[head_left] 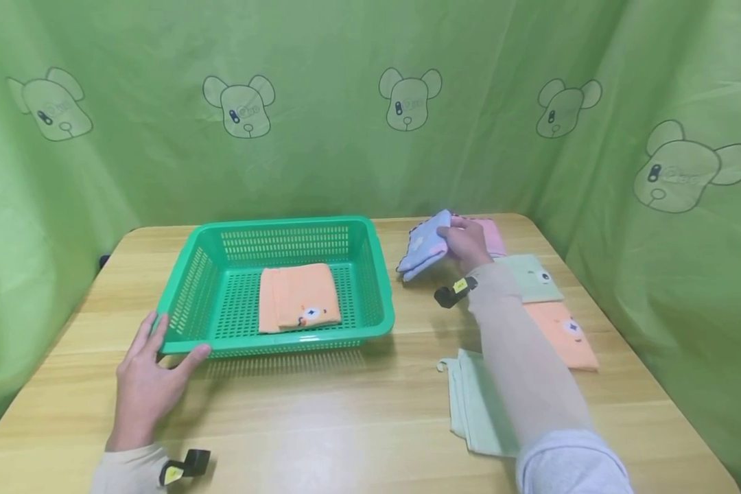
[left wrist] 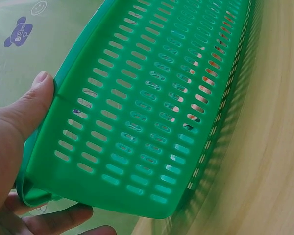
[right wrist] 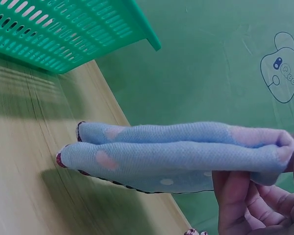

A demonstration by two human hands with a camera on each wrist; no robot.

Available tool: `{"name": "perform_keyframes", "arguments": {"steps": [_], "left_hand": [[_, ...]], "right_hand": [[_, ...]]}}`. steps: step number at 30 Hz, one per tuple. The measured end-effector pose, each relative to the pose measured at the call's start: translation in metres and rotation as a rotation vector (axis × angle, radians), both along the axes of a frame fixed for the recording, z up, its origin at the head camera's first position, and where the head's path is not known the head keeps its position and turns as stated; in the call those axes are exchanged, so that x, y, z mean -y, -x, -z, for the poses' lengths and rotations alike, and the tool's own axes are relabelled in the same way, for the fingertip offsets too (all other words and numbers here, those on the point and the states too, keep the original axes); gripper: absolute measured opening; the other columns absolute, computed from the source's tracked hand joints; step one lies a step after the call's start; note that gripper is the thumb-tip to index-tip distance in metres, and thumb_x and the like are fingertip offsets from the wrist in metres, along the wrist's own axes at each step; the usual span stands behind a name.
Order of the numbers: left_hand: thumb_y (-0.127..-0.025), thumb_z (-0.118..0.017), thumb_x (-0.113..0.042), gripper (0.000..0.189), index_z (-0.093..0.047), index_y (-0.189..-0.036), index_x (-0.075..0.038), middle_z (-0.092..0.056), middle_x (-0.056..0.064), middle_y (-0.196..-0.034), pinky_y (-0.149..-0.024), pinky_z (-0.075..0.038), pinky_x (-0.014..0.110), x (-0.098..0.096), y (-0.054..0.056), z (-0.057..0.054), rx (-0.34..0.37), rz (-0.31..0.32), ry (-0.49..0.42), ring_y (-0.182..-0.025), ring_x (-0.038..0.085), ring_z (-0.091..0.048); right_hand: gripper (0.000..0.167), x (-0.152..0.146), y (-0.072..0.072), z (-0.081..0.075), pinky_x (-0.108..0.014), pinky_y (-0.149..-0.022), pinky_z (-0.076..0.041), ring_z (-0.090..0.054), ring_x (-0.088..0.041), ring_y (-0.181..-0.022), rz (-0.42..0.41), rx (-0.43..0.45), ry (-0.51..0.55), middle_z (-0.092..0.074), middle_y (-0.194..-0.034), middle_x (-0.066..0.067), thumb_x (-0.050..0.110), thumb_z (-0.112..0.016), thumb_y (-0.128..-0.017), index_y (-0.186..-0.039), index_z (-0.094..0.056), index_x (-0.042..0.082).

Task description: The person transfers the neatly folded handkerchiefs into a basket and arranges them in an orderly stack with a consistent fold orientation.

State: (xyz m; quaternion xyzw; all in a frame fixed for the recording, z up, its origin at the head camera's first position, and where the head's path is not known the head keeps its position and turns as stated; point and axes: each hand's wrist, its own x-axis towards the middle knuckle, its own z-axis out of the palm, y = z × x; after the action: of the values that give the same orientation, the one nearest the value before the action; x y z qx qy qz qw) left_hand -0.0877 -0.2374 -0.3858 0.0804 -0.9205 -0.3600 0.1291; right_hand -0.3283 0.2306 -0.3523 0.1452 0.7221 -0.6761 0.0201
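Observation:
A folded blue towel [head_left: 427,244] with pink and pale spots is pinched between the thumb and fingers of my right hand [head_left: 467,241]. In the right wrist view the towel [right wrist: 157,154] hangs over the table, its folded layers level and dark stitching along its edge. My left hand [head_left: 151,384] rests with spread fingers at the front left corner of a green plastic basket [head_left: 379,274]. The left wrist view shows the thumb [left wrist: 39,93] against the basket's rim and the other fingers around the corner. Inside the basket lies a folded orange towel [head_left: 299,296] with an embroidered animal face.
A pink towel [head_left: 492,237] lies behind my right hand. Nearer are a green towel [head_left: 534,278], another orange towel [head_left: 565,336] and a second green towel [head_left: 478,405], partly hidden under my right forearm. Green curtains [head_left: 321,171] surround the wooden table [head_left: 296,439].

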Motion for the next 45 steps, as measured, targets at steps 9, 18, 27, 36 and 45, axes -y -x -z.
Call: {"name": "perform_keyframes", "arguments": {"steps": [9,18,27,36,45], "left_hand": [[-0.087,-0.069,-0.048,0.093,-0.022,-0.153,-0.003,-0.011,0.017,-0.16,-0.103,-0.019,0.074,0.0,-0.001,0.001,0.006,0.002,-0.003,-0.138,0.055,-0.016],[-0.087,-0.069,-0.048,0.092,-0.022,-0.153,-0.004,-0.011,0.016,-0.16,-0.103,-0.02,0.074,0.0,-0.001,0.001,0.001,0.006,-0.008,-0.137,0.055,-0.017],[-0.087,-0.069,-0.047,0.092,-0.021,-0.153,-0.004,-0.01,0.016,-0.16,-0.102,-0.02,0.075,-0.001,-0.001,0.001,0.003,0.008,-0.011,-0.137,0.056,-0.016],[-0.087,-0.069,-0.048,0.092,-0.022,-0.153,-0.004,-0.012,0.015,-0.161,-0.102,-0.02,0.075,0.0,0.0,0.002,-0.002,0.002,0.005,-0.136,0.056,-0.02],[-0.087,-0.068,-0.049,0.092,-0.022,-0.153,-0.004,-0.012,0.016,-0.16,-0.102,-0.02,0.075,0.001,0.0,0.002,-0.005,0.007,0.008,-0.136,0.056,-0.019]], "right_hand": [[0.056,0.002,-0.002,-0.005,-0.023,-0.084,-0.054,-0.061,-0.02,-0.101,-0.002,-0.005,-0.035,-0.053,-0.133,-0.018,0.009,-0.057,-0.095,-0.147,-0.037,0.001],[0.056,0.005,-0.005,-0.012,-0.024,-0.085,-0.055,-0.061,-0.022,-0.105,0.008,-0.015,-0.013,-0.053,-0.132,-0.019,0.01,-0.058,-0.095,-0.145,-0.037,-0.001],[0.053,0.008,-0.009,-0.021,-0.024,-0.081,-0.056,-0.063,-0.02,-0.096,-0.02,-0.047,-0.037,-0.054,-0.128,-0.019,0.01,-0.056,-0.096,-0.144,-0.037,-0.001],[0.052,0.011,-0.015,-0.031,-0.018,-0.06,-0.054,-0.062,-0.011,-0.076,-0.062,-0.103,-0.106,-0.059,-0.117,-0.014,0.014,-0.055,-0.097,-0.143,-0.037,-0.001],[0.053,0.015,-0.018,-0.038,-0.019,-0.049,-0.046,-0.059,-0.009,-0.067,-0.054,-0.109,-0.122,-0.062,-0.108,-0.01,0.018,-0.057,-0.097,-0.144,-0.037,0.004]]}}
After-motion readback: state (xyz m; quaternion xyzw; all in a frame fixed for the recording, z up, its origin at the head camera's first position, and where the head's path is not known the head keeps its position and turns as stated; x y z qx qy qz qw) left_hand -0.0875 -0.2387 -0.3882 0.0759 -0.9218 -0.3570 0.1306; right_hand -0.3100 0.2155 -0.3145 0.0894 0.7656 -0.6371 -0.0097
